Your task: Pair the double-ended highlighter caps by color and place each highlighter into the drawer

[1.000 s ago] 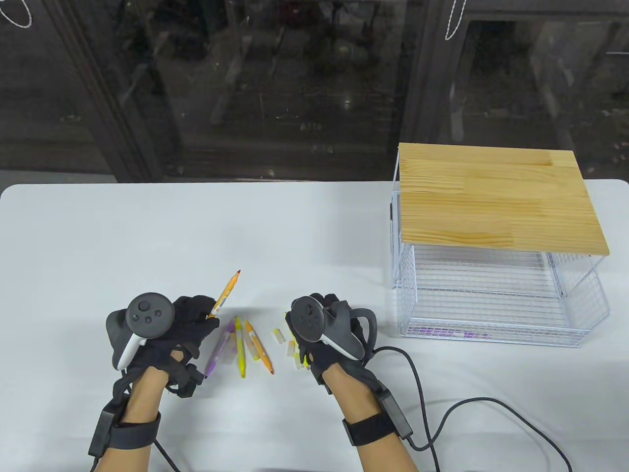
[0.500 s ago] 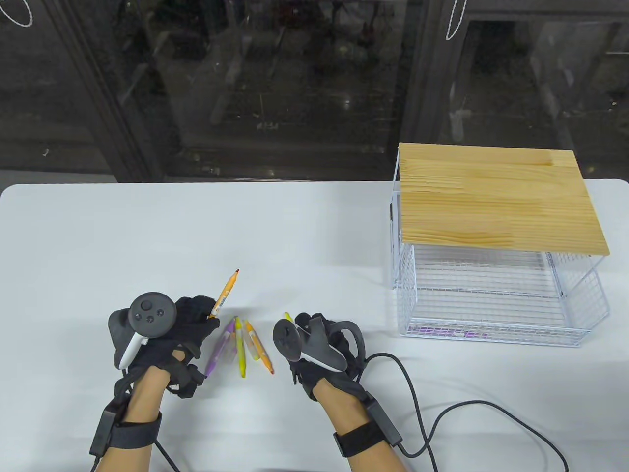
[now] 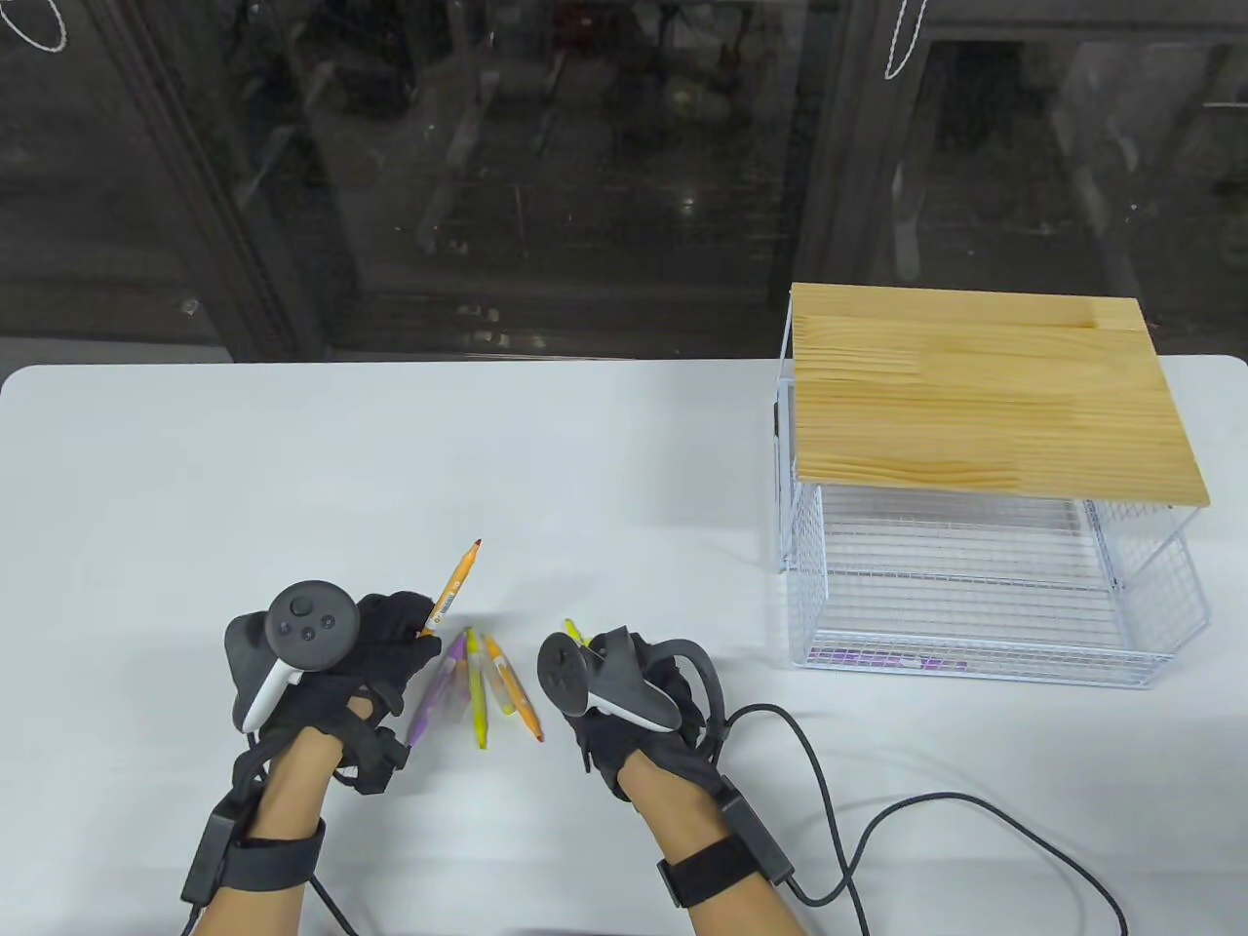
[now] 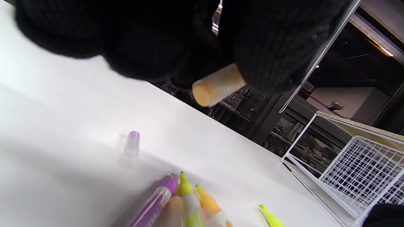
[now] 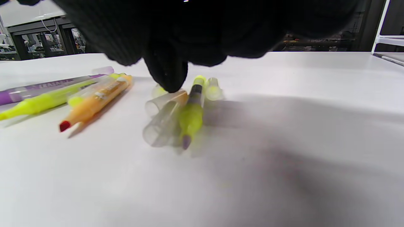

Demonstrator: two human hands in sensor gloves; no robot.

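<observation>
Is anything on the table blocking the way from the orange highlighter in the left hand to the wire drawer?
The right hand and the loose caps under it lie between the orange highlighter and the drawer.

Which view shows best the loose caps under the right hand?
The right wrist view: the clear caps lie beside a yellow highlighter, just below the right hand's fingertip. In the table view the right hand hides them. The left wrist view does not show them.
</observation>
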